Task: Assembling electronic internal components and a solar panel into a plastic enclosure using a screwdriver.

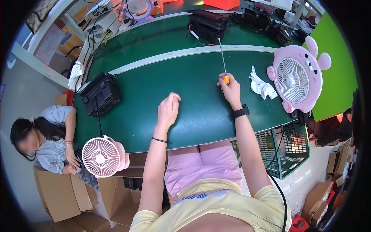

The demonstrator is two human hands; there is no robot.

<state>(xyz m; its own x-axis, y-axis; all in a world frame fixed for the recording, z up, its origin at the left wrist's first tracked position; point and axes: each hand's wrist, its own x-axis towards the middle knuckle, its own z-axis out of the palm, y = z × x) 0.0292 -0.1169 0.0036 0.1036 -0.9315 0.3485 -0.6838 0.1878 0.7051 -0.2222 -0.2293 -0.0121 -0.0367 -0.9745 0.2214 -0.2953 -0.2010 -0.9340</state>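
A screwdriver [226, 79] gripped in the right hand [232, 91] could scratch the green surface [199, 100] if it slips, while the left hand [168, 109] curls, its hold impossible to tell.

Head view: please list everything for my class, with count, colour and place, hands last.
Screwdriver: 1, orange-handled, in right hand
Bench: 1, green, in front
Eared fan: 1, pink, bench's right
Small fan: 1, pink, bench's near left
Back fan: 1, purple, upper left
Tissue: 1, white, left of eared fan
Wad: 1, white, far left
Case: 1, black, bench left
Gear: several, black, along the back
Crate: 1, green, right, below bench
Boxes: several, brown, lower left and right
Panel: 1, green, right edge
Co-worker: 1, grey top, left
Top: 1, yellow, lower edge
Trousers: 1, pink, lower middle
Left hand: 1, bare, over bench
Right hand: 1, bare, gripping screwdriver
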